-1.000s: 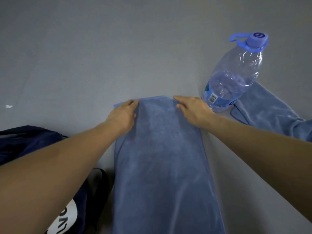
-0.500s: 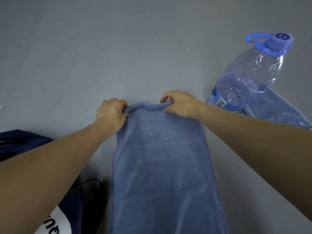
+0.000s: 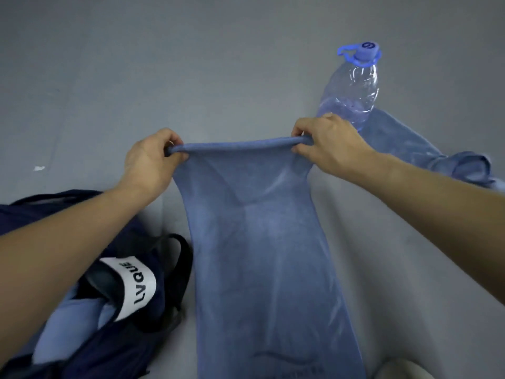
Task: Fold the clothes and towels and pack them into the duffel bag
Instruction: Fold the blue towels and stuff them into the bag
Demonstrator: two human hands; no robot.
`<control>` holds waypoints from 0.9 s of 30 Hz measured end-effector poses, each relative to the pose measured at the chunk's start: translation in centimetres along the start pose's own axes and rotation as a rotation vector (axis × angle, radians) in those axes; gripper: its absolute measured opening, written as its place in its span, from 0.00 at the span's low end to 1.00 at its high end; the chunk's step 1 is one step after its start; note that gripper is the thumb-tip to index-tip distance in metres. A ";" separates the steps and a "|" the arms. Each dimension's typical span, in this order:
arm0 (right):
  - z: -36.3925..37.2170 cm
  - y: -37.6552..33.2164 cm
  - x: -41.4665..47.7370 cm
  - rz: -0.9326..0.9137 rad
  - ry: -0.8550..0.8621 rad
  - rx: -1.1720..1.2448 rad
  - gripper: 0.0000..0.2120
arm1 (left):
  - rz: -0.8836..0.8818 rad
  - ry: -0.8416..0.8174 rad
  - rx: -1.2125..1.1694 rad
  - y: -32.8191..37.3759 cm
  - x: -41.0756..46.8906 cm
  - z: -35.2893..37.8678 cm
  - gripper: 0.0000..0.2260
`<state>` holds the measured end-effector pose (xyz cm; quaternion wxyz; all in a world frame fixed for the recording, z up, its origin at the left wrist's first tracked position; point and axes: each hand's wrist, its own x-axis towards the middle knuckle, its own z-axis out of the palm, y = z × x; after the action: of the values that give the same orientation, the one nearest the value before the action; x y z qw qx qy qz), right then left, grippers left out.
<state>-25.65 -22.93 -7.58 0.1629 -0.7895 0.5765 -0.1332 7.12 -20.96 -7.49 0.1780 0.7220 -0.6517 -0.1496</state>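
We see soft, even, rather cool light that seems to fall from above, neither bright nor dim, and what shadows there are stay faint and soft-edged. The grey floor [image 3: 164,64] darkens toward the top corners. Small white glints sit on the clear bottle [image 3: 352,91], and a pale sheen runs down the blue towel [image 3: 259,255]. The dark bag [image 3: 153,337] loses detail in its folds. The wide lens stretches the left forearm [image 3: 54,255] and the right forearm [image 3: 451,228] at the lower edges, and everything looks slightly soft.
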 end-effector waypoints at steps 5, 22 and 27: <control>-1.4 -1.2 -10.2 -0.096 -0.020 -0.108 0.05 | 0.068 0.060 -0.017 1.6 -11.1 -1.2 0.03; 8.5 -1.2 -33.9 -0.517 -0.568 -0.192 0.04 | 0.420 -0.189 0.127 -7.8 -39.2 6.2 0.13; 10.6 -2.2 -32.2 -0.382 -0.516 -0.170 0.26 | 0.419 -0.403 0.228 -7.2 -38.7 7.8 0.13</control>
<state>-29.12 9.48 -17.09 0.2094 -0.9018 0.3667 0.0916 5.92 17.71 -18.37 -0.0096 0.5432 -0.8209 -0.1758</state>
